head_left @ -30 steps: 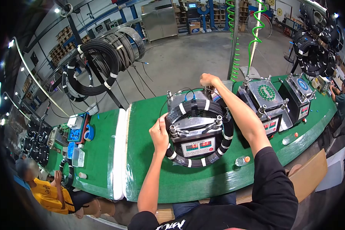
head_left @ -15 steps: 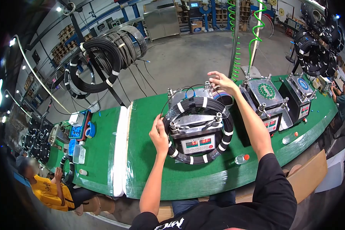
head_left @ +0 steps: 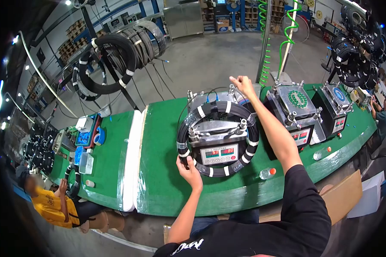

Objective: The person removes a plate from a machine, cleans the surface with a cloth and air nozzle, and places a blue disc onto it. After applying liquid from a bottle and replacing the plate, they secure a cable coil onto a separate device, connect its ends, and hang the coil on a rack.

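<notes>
A coil of black cable (head_left: pixel 253 147), banded with white tape, leans around the front of a metal polishing-type machine with a red-digit panel (head_left: pixel 219 154). My left hand (head_left: pixel 190 173) grips the coil at its lower left, fingers behind it and thumb in front. Above the machine's rear right post (head_left: pixel 231 89) is my right hand (head_left: pixel 244 86), its fingers curled together; whatever they hold, if anything, is too small to make out. Blue connectors (head_left: pixel 209 99) on thin black leads stand at the machine's back edge, above the coil.
To the right stand two similar machines, one with a green round plate (head_left: pixel 297 99), one with a blue plate (head_left: pixel 339 94). A clear bottle with orange cap (head_left: pixel 267 173) lies near the front edge. Cable coils (head_left: pixel 109 64) hang at upper left. Another person in yellow (head_left: pixel 53 207) sits at left.
My left hand has slid from the coil's left side down to its lower left. The right hand's spread fingers have curled together near the rear post. The view has tilted slightly.
</notes>
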Tool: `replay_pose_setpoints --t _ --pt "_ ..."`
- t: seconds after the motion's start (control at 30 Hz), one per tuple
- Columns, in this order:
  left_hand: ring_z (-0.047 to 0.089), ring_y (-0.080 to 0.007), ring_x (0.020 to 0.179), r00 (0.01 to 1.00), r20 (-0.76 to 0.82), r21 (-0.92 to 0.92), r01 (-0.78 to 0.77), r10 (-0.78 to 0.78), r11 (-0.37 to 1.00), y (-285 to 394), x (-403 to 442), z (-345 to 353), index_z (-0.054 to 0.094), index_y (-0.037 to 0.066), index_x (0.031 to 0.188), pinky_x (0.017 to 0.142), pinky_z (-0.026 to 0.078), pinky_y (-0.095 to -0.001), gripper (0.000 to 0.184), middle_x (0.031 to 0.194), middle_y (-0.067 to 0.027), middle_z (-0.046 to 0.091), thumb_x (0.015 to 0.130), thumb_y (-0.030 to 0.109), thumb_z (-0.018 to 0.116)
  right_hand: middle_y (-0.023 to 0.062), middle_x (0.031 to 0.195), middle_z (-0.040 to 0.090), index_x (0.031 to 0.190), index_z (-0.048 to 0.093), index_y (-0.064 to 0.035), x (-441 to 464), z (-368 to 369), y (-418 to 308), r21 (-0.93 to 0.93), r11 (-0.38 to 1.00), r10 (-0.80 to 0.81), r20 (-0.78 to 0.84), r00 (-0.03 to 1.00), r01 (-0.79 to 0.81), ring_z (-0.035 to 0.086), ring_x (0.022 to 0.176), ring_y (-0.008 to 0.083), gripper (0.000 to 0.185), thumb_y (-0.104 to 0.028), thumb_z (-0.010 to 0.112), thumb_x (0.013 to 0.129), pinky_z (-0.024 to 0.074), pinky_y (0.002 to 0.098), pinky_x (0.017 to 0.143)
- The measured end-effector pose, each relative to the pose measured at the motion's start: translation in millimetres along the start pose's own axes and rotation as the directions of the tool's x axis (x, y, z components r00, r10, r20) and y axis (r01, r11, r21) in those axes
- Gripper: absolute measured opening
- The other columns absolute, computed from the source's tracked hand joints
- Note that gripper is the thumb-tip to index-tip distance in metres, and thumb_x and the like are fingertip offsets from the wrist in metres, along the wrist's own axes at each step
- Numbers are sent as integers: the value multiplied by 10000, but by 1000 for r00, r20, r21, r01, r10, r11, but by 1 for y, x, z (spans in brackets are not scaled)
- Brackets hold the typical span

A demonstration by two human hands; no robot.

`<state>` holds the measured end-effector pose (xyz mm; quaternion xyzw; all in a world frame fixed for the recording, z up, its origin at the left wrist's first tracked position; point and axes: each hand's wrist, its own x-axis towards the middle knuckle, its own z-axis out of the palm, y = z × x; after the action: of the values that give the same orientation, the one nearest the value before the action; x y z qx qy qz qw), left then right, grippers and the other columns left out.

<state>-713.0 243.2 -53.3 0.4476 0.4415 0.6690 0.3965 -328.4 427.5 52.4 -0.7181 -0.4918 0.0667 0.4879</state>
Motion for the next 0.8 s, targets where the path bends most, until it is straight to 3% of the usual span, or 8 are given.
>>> replay_pose_setpoints --t 0.03,0.1,0.23,0.33,0.47,0.6,0.7,0.8 --pt "595 -188 1130 999 16 -13 36 -36 999 -3 -5 -3 423 -74 1472 1006 456 -335 536 1291 -138 615 1060 212 610 108 649 633 783 674 11 3 -6 1 -7 1000 -6 92 996 6 632 626 172 517 -478 736 938 495 371 601" --pt "594 -183 1128 998 48 1 30 -30 1000 -4 -16 -6 405 -75 1496 1002 459 -334 556 1294 -134 612 1066 218 602 34 803 659 995 688 -29 -2 -19 2 506 856 -64 313 948 -110 623 692 129 296 -322 729 974 508 320 615" --pt "581 -188 1192 997 73 -15 3 -2 1000 -10 -23 -9 368 -68 1525 1043 446 -333 588 1379 -145 581 1062 204 608 -15 932 620 1200 613 -59 -16 -36 -5 616 748 -65 441 895 -249 593 790 99 226 -150 671 1001 485 260 638" --pt "542 -222 1291 995 97 -18 -32 33 999 -7 -28 -10 307 -61 1548 1114 391 -352 622 1469 -180 527 1074 229 586 36 921 677 1131 641 -43 4 -5 18 505 862 -215 282 935 45 648 798 128 226 -214 690 991 511 306 666" --pt "567 -243 1273 982 118 59 -155 147 986 -12 -26 -15 304 -65 1558 1084 429 -367 642 1456 -207 545 1056 195 608 113 794 698 1036 671 -5 -11 4 -8 -10 1000 -10 -18 1000 10 659 759 168 503 -498 716 943 525 376 712" --pt "648 -244 1119 970 162 265 -221 183 938 -12 -23 -25 355 -65 1560 954 517 -360 624 1350 -207 635 1045 177 611 80 793 658 1075 689 -10 -2 -3 -16 -176 971 187 155 970 -159 636 766 161 518 -517 673 970 512 355 719" --pt "640 -238 1124 942 206 419 -329 264 846 -11 -20 -28 343 -54 1572 965 510 -365 638 1364 -214 627 1044 180 615 2 842 620 1152 671 -40 -7 -25 -11 401 891 35 410 911 -215 584 774 109 430 -440 672 994 473 285 699" --pt "633 -241 1136 979 156 249 -171 135 953 1 -25 -22 343 -54 1561 989 493 -371 638 1355 -218 630 1041 185 627 -45 879 584 1271 609 -70 -9 -35 -10 521 833 -115 489 865 -184 530 762 69 325 -236 678 1000 426 236 672"
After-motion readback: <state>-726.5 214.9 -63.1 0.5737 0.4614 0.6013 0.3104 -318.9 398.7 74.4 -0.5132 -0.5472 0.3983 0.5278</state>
